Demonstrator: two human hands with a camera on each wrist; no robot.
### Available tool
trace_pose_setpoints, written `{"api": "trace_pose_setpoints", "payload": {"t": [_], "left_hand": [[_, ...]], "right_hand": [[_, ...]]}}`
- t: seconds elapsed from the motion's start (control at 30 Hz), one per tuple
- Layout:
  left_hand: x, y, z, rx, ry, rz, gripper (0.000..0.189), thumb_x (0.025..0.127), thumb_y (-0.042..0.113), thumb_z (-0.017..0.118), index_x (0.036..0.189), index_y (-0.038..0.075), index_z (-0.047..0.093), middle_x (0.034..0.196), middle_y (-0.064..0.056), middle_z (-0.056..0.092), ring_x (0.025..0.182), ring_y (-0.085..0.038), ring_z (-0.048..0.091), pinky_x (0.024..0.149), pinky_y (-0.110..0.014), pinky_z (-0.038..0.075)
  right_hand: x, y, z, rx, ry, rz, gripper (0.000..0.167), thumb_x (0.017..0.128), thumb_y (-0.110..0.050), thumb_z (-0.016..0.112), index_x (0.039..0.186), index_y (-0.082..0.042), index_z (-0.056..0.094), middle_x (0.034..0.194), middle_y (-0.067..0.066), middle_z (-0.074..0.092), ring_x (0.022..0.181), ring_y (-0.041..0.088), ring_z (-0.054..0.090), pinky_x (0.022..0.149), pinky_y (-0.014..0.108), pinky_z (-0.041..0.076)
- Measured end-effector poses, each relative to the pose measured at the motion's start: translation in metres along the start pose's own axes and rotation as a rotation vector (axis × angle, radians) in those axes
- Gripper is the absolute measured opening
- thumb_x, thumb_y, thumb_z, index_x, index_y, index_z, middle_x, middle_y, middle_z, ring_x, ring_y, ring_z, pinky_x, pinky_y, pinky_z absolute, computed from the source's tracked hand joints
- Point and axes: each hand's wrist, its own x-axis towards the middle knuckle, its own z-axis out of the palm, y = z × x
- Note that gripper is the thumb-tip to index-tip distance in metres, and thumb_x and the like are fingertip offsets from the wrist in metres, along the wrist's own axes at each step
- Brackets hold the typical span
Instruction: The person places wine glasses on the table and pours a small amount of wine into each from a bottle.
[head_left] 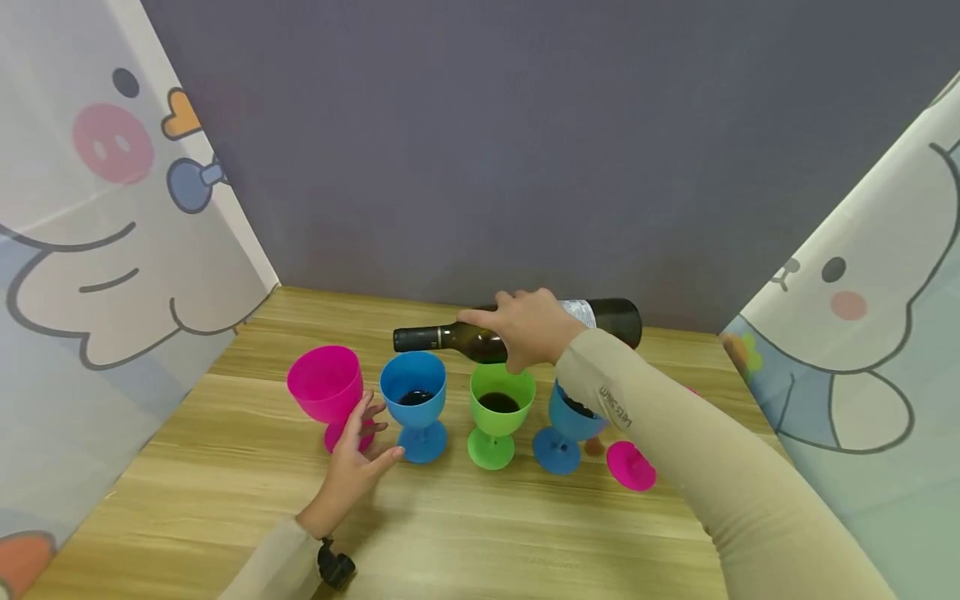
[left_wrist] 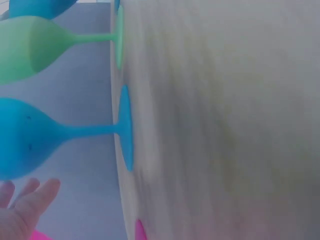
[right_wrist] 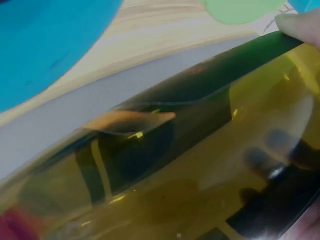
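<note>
My right hand (head_left: 528,329) grips a dark wine bottle (head_left: 476,343) round its body. The bottle lies nearly level, its neck pointing left, behind the rim of the left blue goblet (head_left: 422,417). Dark liquid shows inside the bottle in the right wrist view. With fingers spread, my left hand (head_left: 351,467) is between the left pink goblet (head_left: 324,387) and that blue goblet; its fingers overlap the pink stem in the head view. Dark liquid sits in the left blue goblet, the green goblet (head_left: 491,427) and the right blue goblet (head_left: 573,427).
Another pink goblet (head_left: 632,467) at the right end of the row is mostly hidden by my right sleeve. The goblets stand on a wooden table (head_left: 450,533). A grey panel (head_left: 480,150) rises behind, with cartoon-printed sheets (head_left: 150,275) at both sides.
</note>
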Motion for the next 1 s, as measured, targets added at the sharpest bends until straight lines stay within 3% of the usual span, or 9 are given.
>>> {"api": "trace_pose_setpoints", "payload": {"t": [0.1, 0.27, 0.37, 0.5, 0.63, 0.77, 0.87, 1.0], "left_hand": [[-0.003, -0.003, -0.006, 0.009, -0.004, 0.01, 0.079, 0.077, -0.01, 0.071, 0.142, -0.013, 0.026, 0.127, -0.035, 0.047, 0.101, -0.045, 0.055, 0.078, -0.049, 0.054], [-0.006, -0.007, -0.016, 0.013, 0.0, 0.053, 0.073, 0.074, -0.014, 0.071, 0.137, -0.016, 0.033, 0.121, -0.036, 0.05, 0.106, -0.003, 0.052, 0.08, -0.028, 0.054], [-0.008, -0.009, -0.023, 0.03, -0.008, 0.093, 0.07, 0.073, -0.015, 0.071, 0.134, -0.016, 0.037, 0.119, -0.036, 0.05, 0.105, 0.009, 0.047, 0.079, -0.019, 0.051], [-0.012, -0.011, -0.033, 0.115, -0.043, 0.093, 0.067, 0.073, -0.012, 0.073, 0.133, -0.012, 0.042, 0.123, -0.033, 0.051, 0.107, 0.002, 0.051, 0.073, -0.029, 0.056], [-0.017, -0.012, -0.046, 0.17, -0.112, 0.042, 0.063, 0.076, -0.007, 0.074, 0.132, -0.012, 0.045, 0.124, -0.033, 0.052, 0.106, -0.005, 0.054, 0.068, -0.033, 0.056], [-0.018, -0.013, -0.064, 0.187, -0.204, -0.015, 0.057, 0.081, -0.003, 0.071, 0.13, -0.014, 0.044, 0.124, -0.035, 0.051, 0.103, -0.027, 0.059, 0.065, -0.025, 0.055], [-0.017, -0.014, -0.079, 0.255, -0.253, -0.055, 0.053, 0.083, 0.003, 0.071, 0.128, -0.013, 0.046, 0.124, -0.035, 0.051, 0.099, -0.044, 0.058, 0.062, -0.025, 0.053], [-0.013, -0.011, -0.099, 0.345, -0.27, -0.141, 0.052, 0.085, 0.01, 0.07, 0.129, -0.009, 0.047, 0.125, -0.034, 0.05, 0.1, -0.048, 0.057, 0.065, -0.034, 0.052]], "right_hand": [[0.0, -0.001, -0.001, 0.007, 0.017, -0.002, 0.083, 0.07, -0.03, 0.08, 0.143, -0.031, 0.041, 0.092, 0.011, 0.06, 0.064, 0.02, 0.053, 0.045, 0.029, 0.042], [0.002, -0.003, -0.002, -0.003, 0.016, 0.0, 0.083, 0.07, -0.031, 0.08, 0.143, -0.032, 0.04, 0.093, 0.011, 0.06, 0.065, 0.02, 0.053, 0.045, 0.029, 0.042], [0.002, -0.005, -0.003, -0.004, 0.005, -0.001, 0.083, 0.071, -0.031, 0.08, 0.143, -0.033, 0.04, 0.094, 0.011, 0.06, 0.067, 0.021, 0.055, 0.045, 0.029, 0.043], [0.004, -0.007, -0.003, -0.002, -0.008, -0.005, 0.082, 0.072, -0.033, 0.08, 0.143, -0.033, 0.039, 0.096, 0.011, 0.06, 0.071, 0.022, 0.057, 0.047, 0.029, 0.044], [0.004, -0.007, -0.003, -0.014, -0.025, -0.001, 0.082, 0.073, -0.036, 0.08, 0.143, -0.034, 0.037, 0.098, 0.011, 0.06, 0.074, 0.023, 0.058, 0.05, 0.031, 0.047], [0.006, -0.009, -0.002, -0.017, -0.058, 0.008, 0.084, 0.073, -0.039, 0.079, 0.145, -0.035, 0.035, 0.1, 0.011, 0.06, 0.076, 0.023, 0.058, 0.051, 0.031, 0.049], [0.006, -0.01, -0.003, -0.011, -0.061, 0.008, 0.083, 0.074, -0.038, 0.078, 0.145, -0.035, 0.036, 0.099, 0.01, 0.06, 0.075, 0.022, 0.058, 0.05, 0.03, 0.048], [0.008, -0.012, -0.003, 0.002, -0.019, -0.014, 0.081, 0.074, -0.036, 0.078, 0.145, -0.034, 0.038, 0.095, 0.009, 0.06, 0.071, 0.021, 0.057, 0.047, 0.028, 0.044]]}}
